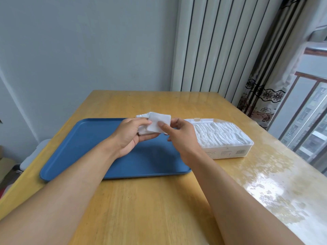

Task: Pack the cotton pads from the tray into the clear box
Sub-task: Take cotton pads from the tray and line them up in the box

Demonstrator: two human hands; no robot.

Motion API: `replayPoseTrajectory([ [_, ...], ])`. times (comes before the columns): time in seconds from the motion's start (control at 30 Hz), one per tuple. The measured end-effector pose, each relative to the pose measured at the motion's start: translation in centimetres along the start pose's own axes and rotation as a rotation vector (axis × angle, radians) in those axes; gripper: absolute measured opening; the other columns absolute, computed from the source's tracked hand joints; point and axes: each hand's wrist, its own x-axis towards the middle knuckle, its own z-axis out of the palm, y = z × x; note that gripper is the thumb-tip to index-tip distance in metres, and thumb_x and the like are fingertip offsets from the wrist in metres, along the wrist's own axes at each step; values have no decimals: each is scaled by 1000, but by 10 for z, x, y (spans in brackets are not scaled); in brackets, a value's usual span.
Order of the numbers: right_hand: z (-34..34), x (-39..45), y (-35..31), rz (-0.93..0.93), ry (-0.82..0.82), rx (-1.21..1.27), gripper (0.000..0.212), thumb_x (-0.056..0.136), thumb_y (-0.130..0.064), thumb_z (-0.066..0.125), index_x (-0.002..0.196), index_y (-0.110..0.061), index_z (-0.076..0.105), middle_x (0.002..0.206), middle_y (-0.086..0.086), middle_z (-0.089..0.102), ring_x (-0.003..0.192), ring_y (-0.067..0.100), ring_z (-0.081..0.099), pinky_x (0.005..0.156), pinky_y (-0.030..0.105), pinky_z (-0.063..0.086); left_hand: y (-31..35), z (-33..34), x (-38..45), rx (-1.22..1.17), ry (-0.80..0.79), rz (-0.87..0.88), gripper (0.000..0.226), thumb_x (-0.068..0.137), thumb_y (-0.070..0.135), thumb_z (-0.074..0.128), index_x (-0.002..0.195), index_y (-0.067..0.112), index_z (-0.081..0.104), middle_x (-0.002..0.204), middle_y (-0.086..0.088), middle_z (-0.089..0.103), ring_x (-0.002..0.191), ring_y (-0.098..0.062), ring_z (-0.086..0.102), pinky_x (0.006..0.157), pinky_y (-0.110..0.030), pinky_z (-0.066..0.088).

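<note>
Nearest to me, both bare forearms reach in from the bottom corners over the wooden table (141, 209), whose right part carries a bright mottled glare from the window. Past that stretch of bare wood lies the blue tray (88, 147), long side toward me, and I see nothing lying on its visible surface. My hands meet above the tray's far right part. My left hand (127, 137) is palm-up and curled, thumb on top and fingers beneath, closed on a small stack of white cotton pads (157, 123); the lower pads poke out to the left and behind the front one. My right hand (182, 137) comes in from the right, its thumb pressed on the face of the front pad and the fingers folded behind it, so I read it as pinching that same pad, though the fingertips behind are hidden from me. The pads are held in the air, clear of the tray.

Just to the right of my right hand sits the clear box (228, 149), touching or almost touching the tray's right edge; I cannot tell which. It is open on top and already packed nearly full with rows of white pads standing on edge. Farther off are the pale wall (79, 50), a white ribbed radiator (212, 46) and a patterned curtain (261, 96) beside the window at far right.
</note>
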Motion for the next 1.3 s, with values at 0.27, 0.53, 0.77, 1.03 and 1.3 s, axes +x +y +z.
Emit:
replayPoseTrajectory([
  [0.27, -4, -1, -9, -199, 176, 80, 5, 92, -15, 72, 96, -15, 69, 89, 1, 76, 79, 13, 74, 68, 22, 57, -4, -8, 4, 50, -22, 18, 79, 100, -15, 39, 160, 35, 26, 150, -15, 43, 102, -48, 71, 83, -41, 63],
  [0.53, 2, -7, 0, -431, 124, -148, 24, 84, 4, 70, 90, -18, 74, 103, -10, 77, 98, 0, 71, 89, 23, 56, -6, 4, -1, 26, -168, -77, 45, 105, 2, 39, 147, 11, 50, 139, -27, 58, 113, -41, 68, 91, -48, 60],
  [0.77, 6, -5, 13, -551, 82, -397, 18, 86, -7, 74, 100, -18, 77, 112, -7, 75, 120, 1, 61, 90, 1, 39, -1, 2, -1, -58, -170, -102, 47, 110, 23, 29, 136, -2, 59, 133, -30, 62, 127, -43, 59, 90, -43, 60],
  [1.03, 4, -1, 16, -698, -11, -550, 6, 87, -18, 78, 93, -18, 78, 123, -6, 72, 132, 8, 55, 106, 12, 38, 2, 1, 1, -76, -137, -75, 57, 106, 47, 43, 134, 0, 60, 124, -25, 68, 106, -36, 69, 93, -40, 59],
  [1.3, 8, -8, 0, -208, 79, -224, 37, 83, -41, 81, 109, -27, 60, 107, -11, 65, 96, 5, 63, 81, 19, 52, -2, 0, 5, -27, -37, 2, 37, 108, 11, 38, 139, 3, 55, 133, -17, 66, 129, -37, 59, 116, -51, 37],
])
